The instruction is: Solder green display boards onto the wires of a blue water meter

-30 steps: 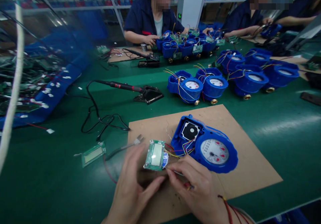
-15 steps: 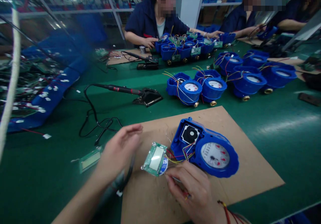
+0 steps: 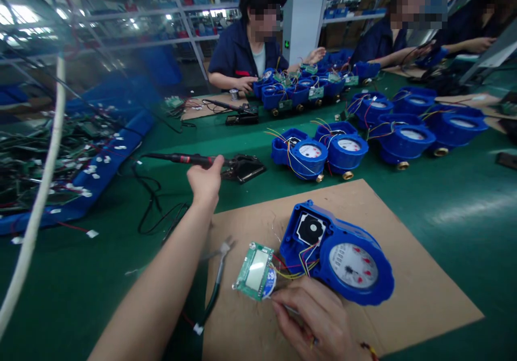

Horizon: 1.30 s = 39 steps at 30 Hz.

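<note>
My left hand (image 3: 205, 180) is closed around the handle of a soldering iron (image 3: 181, 159), whose tip end sits in a black holder (image 3: 248, 168). My right hand (image 3: 313, 312) is pinched at the lower right corner of a green circuit board (image 3: 254, 272) with a display. Something thin and silvery shows between its fingers, too small to name. A round blue label (image 3: 270, 283) peeks out at the board's edge. Coloured wires join the board to a blue water meter (image 3: 355, 264), open on its left part, with a dial on the right. Both lie over a cardboard sheet (image 3: 420, 302).
Cutting pliers (image 3: 220, 269) lie at the cardboard's left edge. Several blue meters (image 3: 311, 156) stand behind it. At left is a blue bin (image 3: 121, 156) full of boards, with a pale cable (image 3: 48, 178) hanging in front. Co-workers (image 3: 246, 48) sit across the green table.
My left hand has moved forward from above the cardboard's left side and has taken hold of the soldering iron. My right hand stays at the board. The view has shifted slightly.
</note>
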Motion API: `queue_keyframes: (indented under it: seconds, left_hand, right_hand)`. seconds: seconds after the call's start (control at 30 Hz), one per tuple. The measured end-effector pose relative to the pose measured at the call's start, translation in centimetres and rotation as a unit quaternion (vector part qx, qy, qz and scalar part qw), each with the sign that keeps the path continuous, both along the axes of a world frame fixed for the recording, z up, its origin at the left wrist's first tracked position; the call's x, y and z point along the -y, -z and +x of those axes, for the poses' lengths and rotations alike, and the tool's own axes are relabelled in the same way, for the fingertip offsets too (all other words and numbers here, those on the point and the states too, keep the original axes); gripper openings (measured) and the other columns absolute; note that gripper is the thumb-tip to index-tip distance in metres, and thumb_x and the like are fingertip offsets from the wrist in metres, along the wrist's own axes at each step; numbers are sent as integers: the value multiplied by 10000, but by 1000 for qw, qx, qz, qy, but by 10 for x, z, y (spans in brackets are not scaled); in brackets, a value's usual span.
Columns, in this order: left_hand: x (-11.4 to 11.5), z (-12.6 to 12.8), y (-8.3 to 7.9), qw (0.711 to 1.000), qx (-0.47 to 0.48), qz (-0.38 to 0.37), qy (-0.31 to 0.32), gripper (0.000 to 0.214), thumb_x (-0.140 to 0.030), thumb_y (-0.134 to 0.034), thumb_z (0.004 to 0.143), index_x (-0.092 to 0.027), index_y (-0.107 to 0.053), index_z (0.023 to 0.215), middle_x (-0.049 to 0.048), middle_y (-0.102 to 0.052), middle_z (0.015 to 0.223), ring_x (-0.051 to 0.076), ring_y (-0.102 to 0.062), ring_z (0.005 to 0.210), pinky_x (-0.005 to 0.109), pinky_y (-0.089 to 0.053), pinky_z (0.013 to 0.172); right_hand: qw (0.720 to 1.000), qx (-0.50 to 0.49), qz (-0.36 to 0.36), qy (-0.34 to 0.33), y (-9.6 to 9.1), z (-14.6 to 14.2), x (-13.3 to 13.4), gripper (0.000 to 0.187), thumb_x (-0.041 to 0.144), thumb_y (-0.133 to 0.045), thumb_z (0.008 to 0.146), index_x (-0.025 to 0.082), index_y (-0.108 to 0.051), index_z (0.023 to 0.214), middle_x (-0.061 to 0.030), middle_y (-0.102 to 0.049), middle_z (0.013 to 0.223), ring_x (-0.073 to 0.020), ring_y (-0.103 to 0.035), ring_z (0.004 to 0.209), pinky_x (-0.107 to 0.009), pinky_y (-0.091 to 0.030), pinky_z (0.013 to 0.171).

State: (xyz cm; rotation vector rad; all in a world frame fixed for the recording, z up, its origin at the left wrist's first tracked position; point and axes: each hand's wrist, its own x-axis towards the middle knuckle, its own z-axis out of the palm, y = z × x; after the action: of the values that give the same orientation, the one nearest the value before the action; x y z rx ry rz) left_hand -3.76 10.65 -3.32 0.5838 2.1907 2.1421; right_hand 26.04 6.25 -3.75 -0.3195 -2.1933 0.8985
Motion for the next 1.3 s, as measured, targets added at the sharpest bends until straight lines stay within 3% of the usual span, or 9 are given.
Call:
queue_keyframes:
  seconds: [0.07, 0.17, 0.33, 0.53, 0.77, 1.3]
  left_hand:
    - [20, 8, -10, 999, 13, 40, -32, 253, -309, -693, 686, -115, -536, 729, -20, -521, 627, 89, -480, 546, 195, -355, 463]
    - [52, 27, -22, 993, 69, 94, -4, 258, -301, -686, 678, -147, -484, 721, -42, -501, 547, 79, -443, 465, 186, -309, 414]
    - [79, 60, -12, 971, 201, 111, 65, 310, -290, -738, 605, -135, -493, 713, -13, -521, 516, 69, -397, 421, 163, -301, 382]
    - [80, 77, 8, 966, 223, 104, 82, 313, -295, -757, 599, -136, -528, 742, -7, -532, 540, 78, -429, 436, 148, -321, 387]
    - [85, 78, 9, 965, 211, 97, 124, 249, -257, -735, 621, -132, -543, 718, -6, -508, 545, 78, -419, 456, 152, -316, 402]
    - [89, 80, 14, 967, 211, 76, 122, 235, -255, -732, 606, -136, -558, 711, -11, -505, 562, 83, -440, 480, 149, -327, 406]
  right_hand:
    - [1000, 3, -3, 1, 0, 0, 0, 204, 33, -473, 762, 160, -596, 865, -28, -562, 659, -123, -504, 589, -226, -395, 496]
    - [1000, 1, -1, -2, 1, 0, 0, 196, 41, -477, 763, 159, -600, 861, -35, -565, 667, -129, -513, 603, -233, -408, 514]
    - [1000, -4, -5, 4, 4, -1, 1, 189, 40, -475, 766, 156, -596, 853, -33, -564, 664, -127, -513, 604, -233, -410, 526]
    - [1000, -14, 16, 11, 5, -2, 1, 136, 69, -482, 780, 147, -590, 808, -26, -559, 647, -120, -506, 582, -218, -398, 508]
    - [1000, 0, 20, 16, 4, -2, -1, 137, 81, -487, 778, 150, -599, 816, -25, -565, 653, -121, -523, 600, -218, -414, 527]
    - [1000, -18, 17, 16, 6, -3, 1, 137, 69, -498, 767, 142, -600, 821, -30, -565, 648, -123, -518, 588, -223, -414, 516]
